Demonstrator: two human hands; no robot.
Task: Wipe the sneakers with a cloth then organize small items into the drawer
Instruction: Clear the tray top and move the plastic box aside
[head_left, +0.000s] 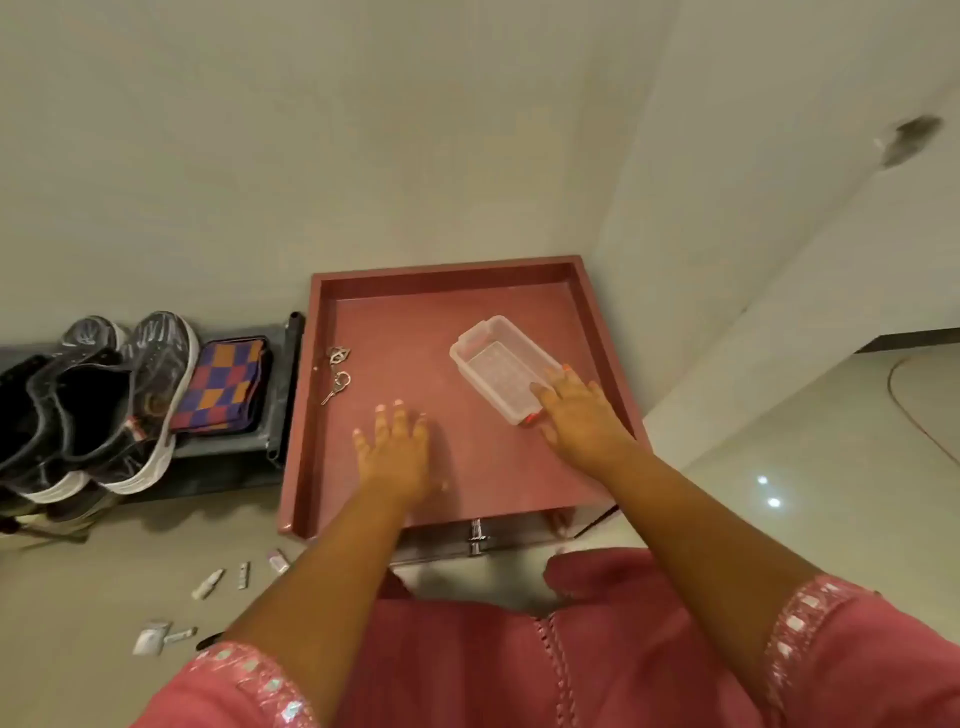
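Note:
A pulled-out reddish drawer (597, 332) fills the middle of the head view. Inside it lie a clear plastic tray (493, 364) at the right and a bunch of keys (338, 371) near the left wall. My right hand (576, 410) holds the tray's near end, thumb and fingers on its rim. My left hand (397, 447) hovers flat over the drawer floor with fingers spread, holding nothing. Two dark sneakers (104, 400) with white soles stand on a low dark shelf (228, 447) at the left, beside a folded checkered cloth (226, 387).
Several small items (208, 584) lie scattered on the floor at the lower left, in front of the shelf. The drawer's metal handle (477, 538) faces me. Pale walls close in behind and on the right. My pink clothing covers the bottom of the view.

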